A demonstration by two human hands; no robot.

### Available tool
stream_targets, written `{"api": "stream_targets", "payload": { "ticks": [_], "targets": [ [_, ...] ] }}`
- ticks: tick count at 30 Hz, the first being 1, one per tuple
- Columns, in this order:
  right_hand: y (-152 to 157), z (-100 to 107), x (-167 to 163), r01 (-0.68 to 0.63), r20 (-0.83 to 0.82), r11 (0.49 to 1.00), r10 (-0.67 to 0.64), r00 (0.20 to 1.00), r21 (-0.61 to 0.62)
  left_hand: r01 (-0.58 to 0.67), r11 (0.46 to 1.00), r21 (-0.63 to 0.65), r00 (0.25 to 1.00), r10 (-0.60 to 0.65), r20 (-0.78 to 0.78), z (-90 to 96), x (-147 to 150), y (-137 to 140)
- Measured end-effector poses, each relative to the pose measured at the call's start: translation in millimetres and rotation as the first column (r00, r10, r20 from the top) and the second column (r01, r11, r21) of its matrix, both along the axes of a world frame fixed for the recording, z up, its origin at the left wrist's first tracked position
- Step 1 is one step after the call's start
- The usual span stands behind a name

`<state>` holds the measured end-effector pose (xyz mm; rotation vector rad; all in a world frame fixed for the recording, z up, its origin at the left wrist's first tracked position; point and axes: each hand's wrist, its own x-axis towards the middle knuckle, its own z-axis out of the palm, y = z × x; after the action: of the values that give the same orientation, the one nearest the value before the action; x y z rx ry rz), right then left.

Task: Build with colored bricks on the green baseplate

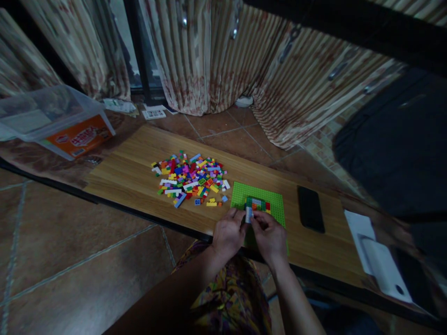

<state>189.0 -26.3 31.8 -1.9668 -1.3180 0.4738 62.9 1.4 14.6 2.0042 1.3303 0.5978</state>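
Note:
Both hands meet over the near part of a green baseplate (pixel 275 200). A pale blue-and-white toy brick (pixel 248 214) stands between their fingertips. My left hand (pixel 228 233) is closed, its fingers pressed on the brick's left side. From the right, my right hand (pixel 270 236) pinches the same brick with thumb and fingers. Just behind it on the baseplate sits a low build of joined bricks (pixel 258 204) in green, grey, orange and red, partly hidden by the hands. To the left lies a loose pile of multicoloured bricks (pixel 192 174) on the wooden board.
A black phone (pixel 310 209) lies on the wooden board (pixel 129 167), right of the baseplate. White boxy items (pixel 382 267) rest beyond the board's right end. At far left stands a clear plastic bin (pixel 75 121) with an orange label. Striped curtains (pixel 223 60) hang behind.

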Motion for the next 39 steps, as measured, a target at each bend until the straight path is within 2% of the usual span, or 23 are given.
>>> {"api": "stream_targets", "payload": {
  "ticks": [12,18,26,30,32,35,37,39],
  "targets": [
    [0.8,-4.2,2.9,-0.028,0.022,1.0,0.028,0.999,0.004,0.008,1.0,-0.015,1.0,-0.008,0.005,0.3,-0.2,0.1],
    [1.4,-3.5,1.7,-0.07,0.107,0.997,0.071,0.992,-0.011,0.016,1.0,0.005,1.0,-0.016,-0.001,0.1,-0.6,0.3],
    [1.1,-0.4,-1.6,-0.067,0.135,0.998,0.067,0.989,-0.003,0.021,0.999,0.026,1.0,-0.021,0.004,-2.2,-0.8,-0.1],
    [0.9,-3.1,-1.9,-0.059,0.061,0.998,0.058,0.996,0.007,0.028,0.999,0.036,1.0,-0.028,-0.001,-3.1,-1.3,-0.3],
    [0.0,-4.3,1.9,-0.033,-0.083,0.999,0.036,0.996,0.044,0.029,0.999,0.046,1.0,-0.029,-0.001,-4.0,-1.6,-0.2],
    [-2.8,-3.5,17.0,0.12,-0.261,0.986,-0.086,0.962,0.119,0.03,0.998,0.055,0.999,-0.031,0.01,-6.7,-1.7,0.1],
    [-5.4,-1.8,32.0,0.231,-0.254,0.96,-0.187,0.949,0.157,0.026,0.998,0.056,0.999,-0.028,0.023,-8.7,-1.6,0.2],
    [-8.2,-1.1,47.1,0.271,-0.179,0.948,-0.241,0.954,0.168,0.02,0.998,0.061,0.999,-0.022,0.033,-10.0,-1.8,0.1]
  ]
}}
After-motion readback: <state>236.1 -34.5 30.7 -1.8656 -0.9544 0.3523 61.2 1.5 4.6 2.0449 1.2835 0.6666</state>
